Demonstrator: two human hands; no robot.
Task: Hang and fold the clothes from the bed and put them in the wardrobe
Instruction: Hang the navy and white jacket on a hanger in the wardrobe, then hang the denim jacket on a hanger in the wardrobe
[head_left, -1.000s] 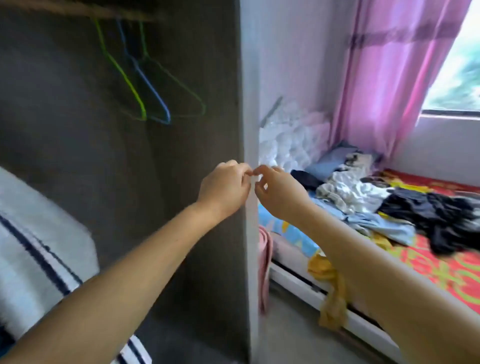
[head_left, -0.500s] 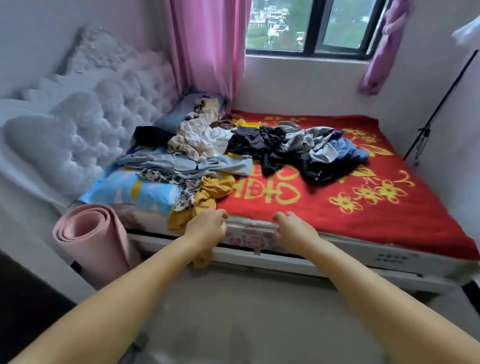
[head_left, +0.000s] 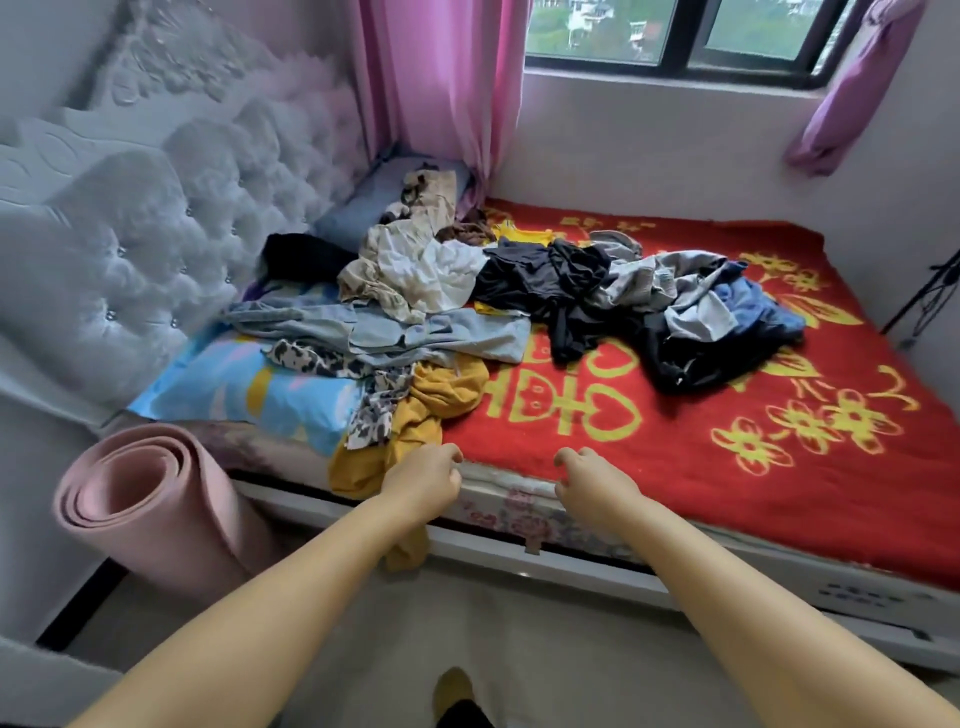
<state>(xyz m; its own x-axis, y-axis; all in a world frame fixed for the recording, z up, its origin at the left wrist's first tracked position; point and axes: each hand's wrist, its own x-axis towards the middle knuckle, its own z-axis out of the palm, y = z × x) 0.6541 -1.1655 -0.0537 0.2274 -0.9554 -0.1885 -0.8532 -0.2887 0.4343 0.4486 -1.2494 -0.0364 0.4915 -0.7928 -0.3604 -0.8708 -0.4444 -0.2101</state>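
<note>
Clothes in a tangled heap (head_left: 519, 301) cover the red blanket with yellow flower and character patterns (head_left: 727, 415) on the bed, none yet hung or folded; no wardrobe is in view. Toward the tufted white headboard (head_left: 130, 234) from the heap's middle lie a pale denim garment (head_left: 405, 332) and a black-and-white patterned piece (head_left: 322, 358); at the heap's near edge a mustard-yellow garment (head_left: 431, 400) spills over the mattress side. A rolled pink mat (head_left: 145, 499) stands on the floor below the headboard. Left hand (head_left: 423, 480) hangs loosely curled beside the yellow garment, holding nothing, though contact with the cloth cannot be ruled out. Right hand (head_left: 592, 480), equally slack and unladen, hovers over the blanket's near edge. Best choice is probably the yellow piece, nearest and least buried: pinch it at the shoulders with both hands and lift clear, so neighbouring clothes do not drag along.
</note>
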